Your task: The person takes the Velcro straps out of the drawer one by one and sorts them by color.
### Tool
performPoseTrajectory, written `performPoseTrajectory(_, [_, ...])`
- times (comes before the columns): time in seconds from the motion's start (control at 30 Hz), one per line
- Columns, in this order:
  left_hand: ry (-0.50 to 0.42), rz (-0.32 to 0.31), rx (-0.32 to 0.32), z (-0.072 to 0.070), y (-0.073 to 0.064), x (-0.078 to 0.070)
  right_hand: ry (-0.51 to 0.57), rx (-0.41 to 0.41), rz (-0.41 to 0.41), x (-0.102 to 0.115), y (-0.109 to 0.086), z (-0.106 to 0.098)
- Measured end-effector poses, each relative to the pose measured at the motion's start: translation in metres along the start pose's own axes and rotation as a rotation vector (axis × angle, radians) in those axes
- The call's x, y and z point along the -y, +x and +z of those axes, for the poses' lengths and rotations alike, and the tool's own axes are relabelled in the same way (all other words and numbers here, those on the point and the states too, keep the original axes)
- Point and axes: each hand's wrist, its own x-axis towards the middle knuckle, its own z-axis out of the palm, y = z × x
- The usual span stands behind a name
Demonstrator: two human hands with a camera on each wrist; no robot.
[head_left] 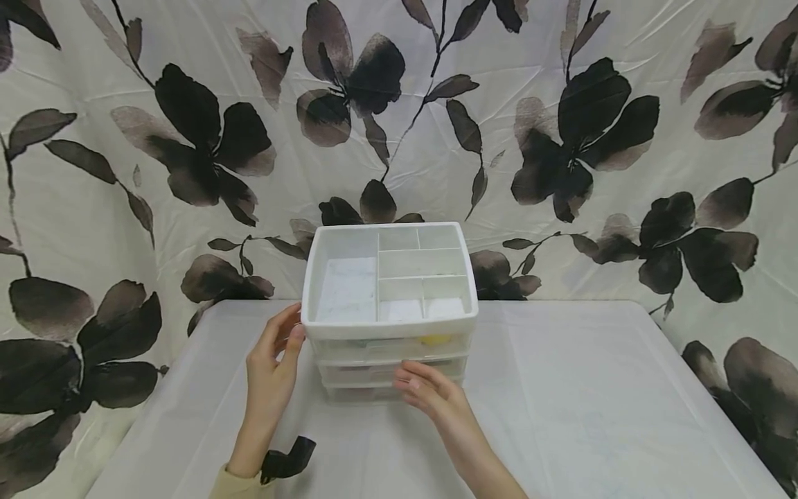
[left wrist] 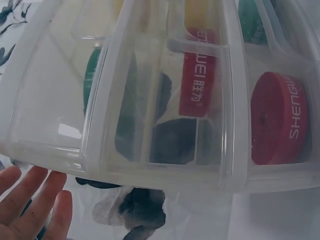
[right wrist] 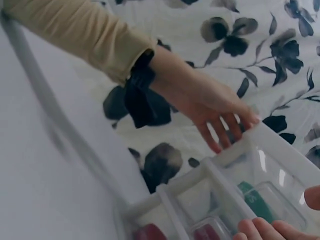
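Note:
A white plastic drawer unit (head_left: 393,328) stands at the back of the table, its clear drawers stacked under a divided top tray. My left hand (head_left: 271,364) rests its fingertips against the tray's left side, fingers extended. In front of the drawers is my right hand (head_left: 439,402), fingers loosely bent and nothing held. The left wrist view shows a red roll (left wrist: 280,119) with white lettering in the lowest drawer, and a red lettered item (left wrist: 197,75) in the middle one. A green item (right wrist: 256,202) shows through the top drawer in the right wrist view.
A white cloth covers the table (head_left: 561,395). Behind it hangs a floral curtain (head_left: 436,159). A black strap (head_left: 289,459) sticks out from the left wrist. Small compartments divide the right part of the top tray.

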Motion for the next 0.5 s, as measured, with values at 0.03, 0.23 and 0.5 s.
performPoseTrajectory(0.03, [-0.003,-0.008,0.006,-0.0002,0.0002,0.0003,0.023,0.008,0.007,0.0004,0.0014,0.0010])
performPoseTrajectory(0.23, [-0.002,-0.047,0.020,-0.0012,0.0002,0.0017,0.162,0.019,0.044,0.0030,0.0062,0.0058])
performPoseTrajectory(0.5, [-0.009,-0.084,0.033,-0.0019,0.0006,0.0005,0.295,0.081,0.056,0.0077,0.0105,0.0089])
